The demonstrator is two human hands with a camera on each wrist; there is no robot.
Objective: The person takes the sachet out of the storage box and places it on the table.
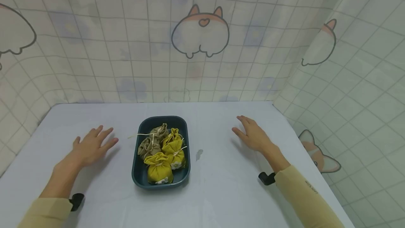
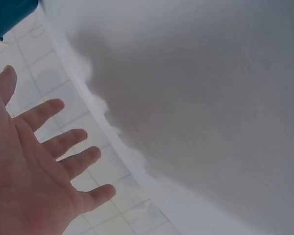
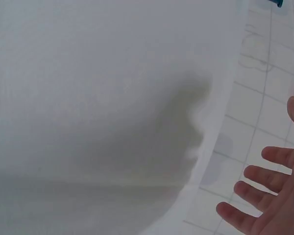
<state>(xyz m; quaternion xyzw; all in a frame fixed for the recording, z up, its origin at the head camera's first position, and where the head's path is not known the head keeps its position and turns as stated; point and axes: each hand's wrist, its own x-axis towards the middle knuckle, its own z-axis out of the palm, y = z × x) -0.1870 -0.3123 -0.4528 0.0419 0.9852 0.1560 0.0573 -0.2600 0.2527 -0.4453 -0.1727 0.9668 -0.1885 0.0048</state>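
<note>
A dark teal rectangular bin point(image 1: 136, 171) stands on the white table between my hands. Inside lie several small drawstring pouches: a yellow pouch point(image 1: 160, 170) at the near end, more yellow ones point(image 1: 175, 149) on the right side, and grey-brown pouches point(image 1: 148, 148) at the left and far end. White cords trail from some of them. To the left of the bin, my left hand point(image 1: 91, 149) hovers over the table with fingers spread, holding nothing. Farther off on the right, my right hand point(image 1: 254, 136) is likewise spread and holds nothing. Both wrist views show bare palms.
The white tabletop point(image 1: 218, 193) carries a small grey mark point(image 1: 199, 155) right of the bin. A grid-patterned curtain point(image 1: 126, 45) with corgi drawings hangs behind the table and along its sides. Black wrist mounts point(image 1: 267, 178) stick out by both sleeves.
</note>
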